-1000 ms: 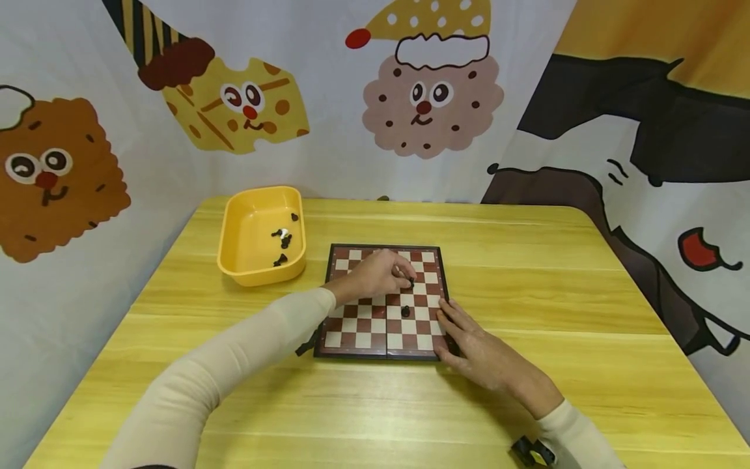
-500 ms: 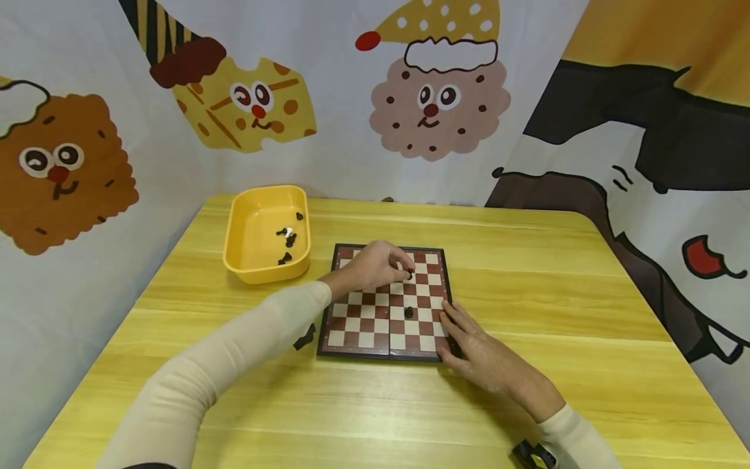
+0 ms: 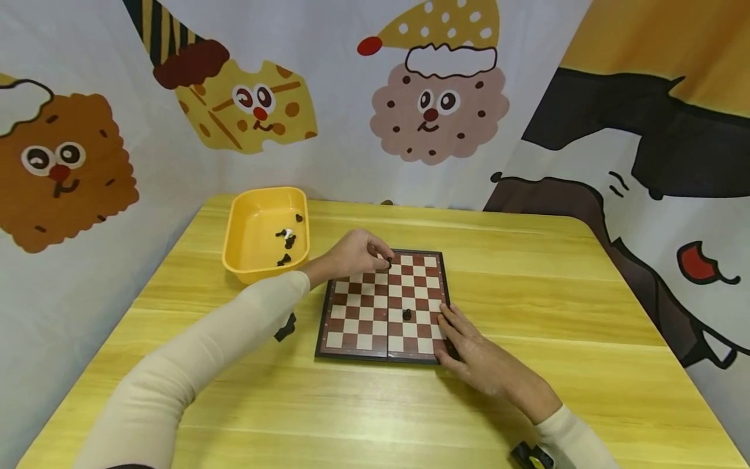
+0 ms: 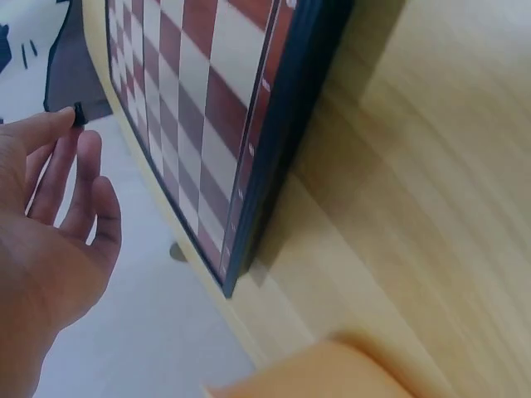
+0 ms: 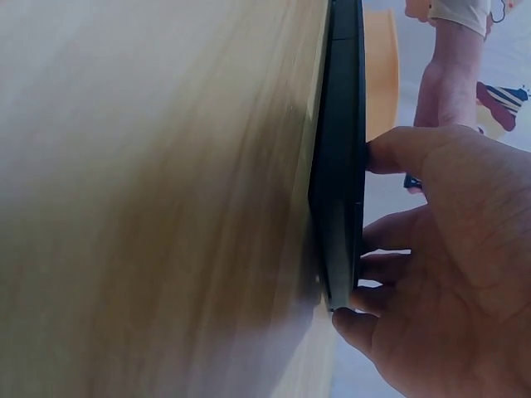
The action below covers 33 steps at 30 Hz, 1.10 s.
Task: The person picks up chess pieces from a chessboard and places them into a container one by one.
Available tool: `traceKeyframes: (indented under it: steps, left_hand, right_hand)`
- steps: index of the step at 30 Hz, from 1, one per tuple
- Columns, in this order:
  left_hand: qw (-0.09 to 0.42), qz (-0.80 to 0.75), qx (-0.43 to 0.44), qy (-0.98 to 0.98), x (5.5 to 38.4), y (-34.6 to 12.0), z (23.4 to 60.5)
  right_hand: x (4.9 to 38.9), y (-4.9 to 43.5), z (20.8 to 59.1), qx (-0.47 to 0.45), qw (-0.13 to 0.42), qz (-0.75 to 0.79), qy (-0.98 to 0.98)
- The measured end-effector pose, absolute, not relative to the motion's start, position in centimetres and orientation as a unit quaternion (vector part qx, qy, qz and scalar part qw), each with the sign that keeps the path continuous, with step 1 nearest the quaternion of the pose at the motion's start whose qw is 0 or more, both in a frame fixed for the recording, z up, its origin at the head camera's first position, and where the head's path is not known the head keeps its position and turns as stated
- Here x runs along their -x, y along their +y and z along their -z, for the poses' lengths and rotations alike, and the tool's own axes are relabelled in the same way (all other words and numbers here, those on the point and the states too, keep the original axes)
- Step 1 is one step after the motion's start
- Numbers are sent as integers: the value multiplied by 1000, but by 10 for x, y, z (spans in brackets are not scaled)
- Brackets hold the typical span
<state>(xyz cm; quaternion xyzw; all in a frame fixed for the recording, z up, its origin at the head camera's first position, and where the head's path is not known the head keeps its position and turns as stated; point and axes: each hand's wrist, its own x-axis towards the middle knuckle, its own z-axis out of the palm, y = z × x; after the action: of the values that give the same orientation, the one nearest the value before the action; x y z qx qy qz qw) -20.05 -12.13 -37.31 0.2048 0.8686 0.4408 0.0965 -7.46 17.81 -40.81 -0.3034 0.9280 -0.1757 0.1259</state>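
Between thumb and fingertips, my left hand (image 3: 353, 254) pinches a small black chess piece (image 4: 80, 114), up over the far edge of the chessboard (image 3: 359, 340). Most of that piece is hidden by the fingers. The board lies unfolded on the table, with red-brown and cream squares and a dark rim. Another black chess piece (image 3: 407, 314) stands on its right half. My right hand (image 3: 483, 358) rests along the board's right edge; in the right wrist view its thumb and fingertips touch the dark rim (image 5: 338, 157).
A yellow plastic tub (image 3: 230, 241) stands on the table (image 3: 363, 417) left of the board. Several black chess pieces (image 3: 284, 260) and a white one (image 3: 288, 234) lie inside it. A cartoon-printed curtain (image 3: 346, 117) hangs behind the table.
My left hand has moved left and away, from the board's right half to its far edge, still pinching the black chess piece. My right hand stays at the right edge.
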Motion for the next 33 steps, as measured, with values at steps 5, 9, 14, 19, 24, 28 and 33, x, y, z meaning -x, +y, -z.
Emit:
traceKeyframes:
  steps: [5,9,14,19,24,28,33]
  left_hand:
    - [100,-456,-178,866,204,-135,367]
    - [91,-455,-168,870,207,-147,362]
    - [75,-439,-163,880,211,-166,355]
    - [49,-409,-153,898,212,-189,347]
    - [9,-403,-141,904,212,-211,338]
    - [-3,-394,-121,911,211,-225,337]
    - [6,-385,-100,917,207,-242,341]
  right_hand:
    - [74,179,409,300,140,184,926]
    - [74,178,409,301,139,184,925]
    - [73,178,409,305,132,181,925]
    - [73,177,408,308,135,172,926]
    - [73,177,405,308,133,167,927]
    - [74,177,404,308,128,162,929]
    - [74,176,406,309,130,156,929]
